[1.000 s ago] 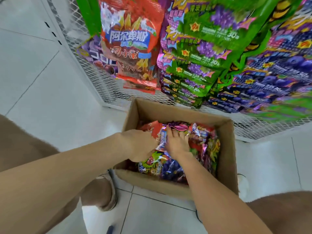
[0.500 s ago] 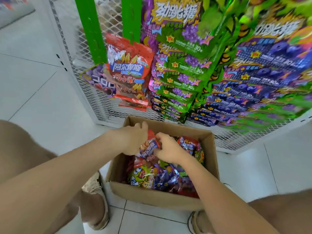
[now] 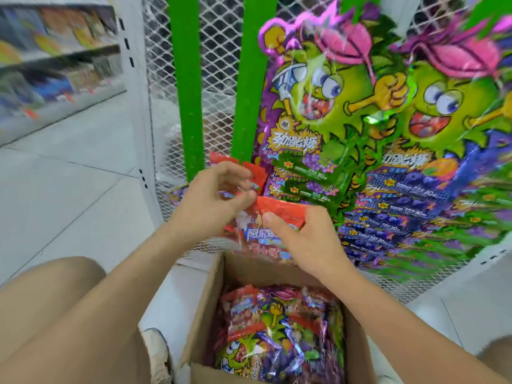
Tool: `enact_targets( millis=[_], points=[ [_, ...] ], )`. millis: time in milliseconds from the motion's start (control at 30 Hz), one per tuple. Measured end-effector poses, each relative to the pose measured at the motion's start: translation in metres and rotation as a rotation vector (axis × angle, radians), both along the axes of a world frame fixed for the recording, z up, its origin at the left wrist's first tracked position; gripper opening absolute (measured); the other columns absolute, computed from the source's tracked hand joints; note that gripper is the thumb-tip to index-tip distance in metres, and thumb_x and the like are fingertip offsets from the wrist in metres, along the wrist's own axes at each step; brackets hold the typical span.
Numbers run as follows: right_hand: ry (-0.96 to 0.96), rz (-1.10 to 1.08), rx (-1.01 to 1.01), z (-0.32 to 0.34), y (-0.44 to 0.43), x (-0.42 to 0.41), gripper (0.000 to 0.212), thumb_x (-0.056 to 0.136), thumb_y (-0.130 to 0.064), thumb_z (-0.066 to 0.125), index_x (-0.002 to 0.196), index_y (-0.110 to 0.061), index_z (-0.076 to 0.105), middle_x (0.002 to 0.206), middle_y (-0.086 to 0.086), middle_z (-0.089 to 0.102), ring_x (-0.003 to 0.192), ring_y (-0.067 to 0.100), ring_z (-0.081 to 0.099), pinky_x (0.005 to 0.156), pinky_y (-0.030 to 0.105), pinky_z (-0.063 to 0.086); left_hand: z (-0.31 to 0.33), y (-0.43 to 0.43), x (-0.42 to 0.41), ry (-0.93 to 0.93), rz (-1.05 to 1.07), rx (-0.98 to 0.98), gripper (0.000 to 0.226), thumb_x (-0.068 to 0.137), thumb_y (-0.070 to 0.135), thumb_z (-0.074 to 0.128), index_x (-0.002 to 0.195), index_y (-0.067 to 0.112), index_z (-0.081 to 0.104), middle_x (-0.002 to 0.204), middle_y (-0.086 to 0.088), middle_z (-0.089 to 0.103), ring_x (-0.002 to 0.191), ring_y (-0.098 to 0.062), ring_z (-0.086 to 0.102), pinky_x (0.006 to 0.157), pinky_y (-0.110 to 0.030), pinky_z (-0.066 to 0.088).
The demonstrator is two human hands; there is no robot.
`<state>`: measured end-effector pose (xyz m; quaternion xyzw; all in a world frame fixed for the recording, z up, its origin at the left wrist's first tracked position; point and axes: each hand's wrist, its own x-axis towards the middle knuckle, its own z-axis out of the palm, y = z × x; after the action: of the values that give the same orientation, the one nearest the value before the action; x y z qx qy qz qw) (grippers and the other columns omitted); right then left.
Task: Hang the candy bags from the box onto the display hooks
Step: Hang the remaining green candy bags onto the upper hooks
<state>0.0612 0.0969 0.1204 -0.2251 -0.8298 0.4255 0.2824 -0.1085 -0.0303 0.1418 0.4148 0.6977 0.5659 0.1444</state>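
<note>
1. Both hands are up out of the box (image 3: 206,300). Half a second ago they were down among its bags; now they are raised in front of the mesh panel (image 3: 219,51).
2. The right hand (image 3: 302,239) grasps the red candy bag (image 3: 279,210) at its top edge, with the thumb across the front. The left hand (image 3: 213,195) has its fingers curled and seems to pinch the bag's upper left corner, though blur makes that less certain.
3. The bag is held in the air above the box's far rim. It sits just below the hanging red bags (image 3: 259,176) at the foot of a green strip (image 3: 246,79), and I can see no hook touching it.
4. The pick therefore looks done and the hanging step is starting. The hook is hidden behind the left hand and the hung bags, so the next move probably needs the bag's top lined up by feel.
5. Many loose bags (image 3: 277,328) remain in the box, so most of the task is likely still ahead.
</note>
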Motion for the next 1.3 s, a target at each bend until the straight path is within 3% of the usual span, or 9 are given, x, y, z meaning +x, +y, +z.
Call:
enact_targets(
  millis=[200, 300, 367, 433, 567, 667, 833, 1067, 1300],
  points=[
    [-0.008, -0.063, 0.151, 0.010, 0.006, -0.005, 0.009, 0.092, -0.036, 0.079, 0.098, -0.034, 0.085, 0.064, -0.030, 0.068, 0.058, -0.003, 0.058, 0.057, 0.013, 0.039, 0.012, 0.033, -0.019, 0.215, 0.251, 0.089, 0.067, 0.089, 0.000, 0.058, 0.152, 0.021, 0.047, 0.146, 0.011, 0.057, 0.135, 0.000, 0.051, 0.117, -0.021, 0.037],
    [0.092, -0.090, -0.013, 0.008, 0.009, -0.012, 0.005, 0.088, -0.034, 0.084, 0.092, -0.033, 0.085, 0.069, -0.013, 0.076, 0.056, 0.011, 0.056, 0.058, 0.035, 0.050, 0.014, 0.046, -0.027, 0.142, 0.296, 0.138, 0.037, 0.095, 0.013, 0.061, 0.131, 0.022, 0.063, 0.117, 0.012, 0.071, 0.108, -0.003, 0.066, 0.101, -0.040, 0.053],
    [0.123, -0.100, 0.000, 0.011, 0.009, -0.017, 0.005, 0.090, -0.033, 0.082, 0.092, -0.028, 0.083, 0.070, -0.015, 0.075, 0.057, 0.007, 0.058, 0.059, 0.032, 0.050, 0.018, 0.047, -0.028, 0.073, 0.309, 0.162, 0.011, 0.100, 0.022, 0.061, 0.107, 0.024, 0.070, 0.092, 0.016, 0.071, 0.085, -0.004, 0.064, 0.083, -0.038, 0.053],
    [0.129, -0.075, 0.048, 0.019, 0.006, -0.022, 0.006, 0.096, -0.030, 0.075, 0.095, -0.025, 0.079, 0.075, -0.020, 0.073, 0.066, 0.000, 0.064, 0.065, 0.025, 0.048, 0.026, 0.041, -0.021, -0.005, 0.279, 0.176, 0.019, 0.107, 0.029, 0.058, 0.092, 0.022, 0.068, 0.078, 0.019, 0.061, 0.074, -0.003, 0.053, 0.073, -0.030, 0.043],
    [0.168, -0.084, 0.269, 0.038, -0.010, -0.032, 0.011, 0.100, -0.031, 0.071, 0.101, -0.024, 0.080, 0.082, -0.018, 0.073, 0.078, -0.001, 0.066, 0.075, 0.023, 0.050, 0.042, 0.024, -0.013, -0.073, 0.233, 0.188, 0.058, 0.109, 0.047, 0.050, 0.097, -0.008, 0.061, 0.088, -0.003, 0.050, 0.081, -0.009, 0.044, 0.076, -0.036, 0.033],
    [0.244, -0.175, 0.420, 0.056, -0.023, -0.042, 0.013, 0.098, -0.032, 0.073, 0.095, -0.022, 0.081, 0.060, -0.022, 0.054, 0.061, -0.006, 0.053, 0.069, 0.007, 0.038, 0.056, 0.013, -0.011, -0.064, 0.165, 0.201, 0.060, 0.104, 0.049, 0.051, 0.096, -0.010, 0.063, 0.086, -0.006, 0.053, 0.081, -0.010, 0.048, 0.079, -0.034, 0.037],
    [0.155, -0.239, 0.423, 0.076, -0.033, -0.068, 0.032, 0.101, -0.050, 0.059, 0.093, -0.022, 0.073, 0.075, -0.005, 0.071, 0.074, 0.024, 0.064, 0.072, 0.042, 0.045, 0.059, 0.001, -0.011, -0.068, 0.089, 0.217, 0.046, 0.106, 0.042, 0.060, 0.093, 0.000, 0.075, 0.096, -0.031, 0.068, 0.083, -0.017, 0.060, 0.083, -0.039, 0.048],
    [0.228, -0.293, 0.183, 0.080, -0.026, -0.082, 0.042, 0.099, -0.035, 0.069, 0.061, -0.029, 0.053, 0.054, -0.014, 0.055, 0.054, 0.004, 0.052, 0.053, 0.025, 0.031, 0.057, 0.003, -0.018, -0.107, 0.043, 0.157, 0.030, 0.098, 0.045, 0.071, 0.099, 0.018, 0.082, 0.101, -0.014, 0.078, 0.101, -0.027, 0.073, 0.095, -0.041, 0.056],
    [0.299, -0.335, 0.134, 0.070, -0.018, -0.088, 0.037, 0.097, -0.038, 0.071, 0.067, -0.016, 0.065, 0.058, -0.007, 0.064, 0.058, 0.016, 0.059, 0.062, 0.039, 0.047, 0.055, 0.011, -0.023, -0.203, 0.019, 0.115, 0.017, 0.102, 0.024, 0.067, 0.095, 0.014, 0.079, 0.081, 0.003, 0.077, 0.076, -0.003, 0.072, 0.064, -0.012, 0.051]
  ],
)
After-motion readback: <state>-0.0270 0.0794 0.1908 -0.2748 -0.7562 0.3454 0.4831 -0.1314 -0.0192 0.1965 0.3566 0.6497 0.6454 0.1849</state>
